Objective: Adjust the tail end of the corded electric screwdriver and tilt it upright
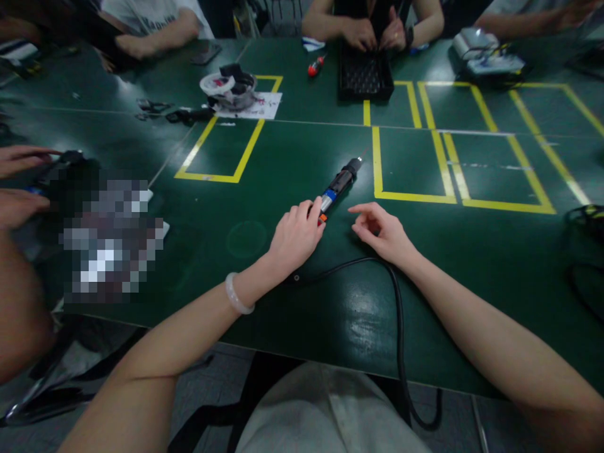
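A dark tool with a blue and silver band (pixel 337 187) and a thin metal tip lies slanted on the green table (pixel 264 324), its tip toward the back right. Wrapped over its near end is my left hand (pixel 298 236), with a pale bracelet (pixel 237 294) on the wrist. A bit of orange and red shows by the fingertips. My right hand (pixel 380 231) is just right of the tool, not touching it, its fingers curved and apart with nothing between them. A black cable (pixel 399 314) curves from near my left hand over the front edge.
Yellow tape outlines (pixel 415 197) mark the table. Behind stand a black tray (pixel 365 78) at a person's hands, a red screwdriver (pixel 315 67), tape rolls (pixel 231 88) on paper and a device (pixel 491 53). Another person's hands (pixel 21 182) are at the left; cables (pixel 589 217) lie right.
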### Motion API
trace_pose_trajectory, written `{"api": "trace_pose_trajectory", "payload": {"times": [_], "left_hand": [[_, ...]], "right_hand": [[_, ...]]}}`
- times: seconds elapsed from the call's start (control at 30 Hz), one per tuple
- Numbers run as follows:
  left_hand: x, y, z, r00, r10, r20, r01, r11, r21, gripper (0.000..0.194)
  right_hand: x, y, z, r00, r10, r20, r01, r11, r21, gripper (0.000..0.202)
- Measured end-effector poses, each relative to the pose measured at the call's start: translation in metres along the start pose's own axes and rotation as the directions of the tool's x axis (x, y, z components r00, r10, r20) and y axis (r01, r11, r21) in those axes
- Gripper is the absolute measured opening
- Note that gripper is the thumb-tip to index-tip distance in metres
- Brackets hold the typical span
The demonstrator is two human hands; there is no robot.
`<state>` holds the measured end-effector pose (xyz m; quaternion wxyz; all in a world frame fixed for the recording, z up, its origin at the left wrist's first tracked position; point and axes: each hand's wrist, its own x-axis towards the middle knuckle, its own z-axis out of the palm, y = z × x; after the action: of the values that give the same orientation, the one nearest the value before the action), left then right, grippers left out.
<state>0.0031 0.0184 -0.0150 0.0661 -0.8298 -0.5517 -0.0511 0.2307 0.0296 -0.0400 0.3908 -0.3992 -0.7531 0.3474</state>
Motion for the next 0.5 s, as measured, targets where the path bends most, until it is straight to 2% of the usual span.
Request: {"api": "trace_pose_trajectory", "payload": {"times": [0.23,0.37,0.43,0.5], "left_hand": [[0.003,0.021,-0.002,0.994,0.114,0.008,-0.113,0.991,-0.067,0.056],[0.001,0.026,-0.004,0.989,0.144,0.026,-0.141,0.985,-0.099,0.060],[0.000,0.026,-0.005,0.988,0.154,0.028,-0.150,0.982,-0.118,0.065],[0.000,0.024,-0.004,0.987,0.160,0.028,-0.154,0.978,-0.140,0.071]], "right_hand": [[0.001,-0.006,0.005,0.991,-0.072,0.114,0.082,0.993,-0.084,0.028],[0.003,-0.012,0.008,0.989,-0.081,0.123,0.096,0.988,-0.121,0.012],[0.003,-0.016,0.009,0.995,-0.011,0.102,0.019,0.997,-0.076,0.010],[0.003,-0.021,0.011,0.985,0.153,0.083,-0.159,0.985,0.071,0.018]]}}
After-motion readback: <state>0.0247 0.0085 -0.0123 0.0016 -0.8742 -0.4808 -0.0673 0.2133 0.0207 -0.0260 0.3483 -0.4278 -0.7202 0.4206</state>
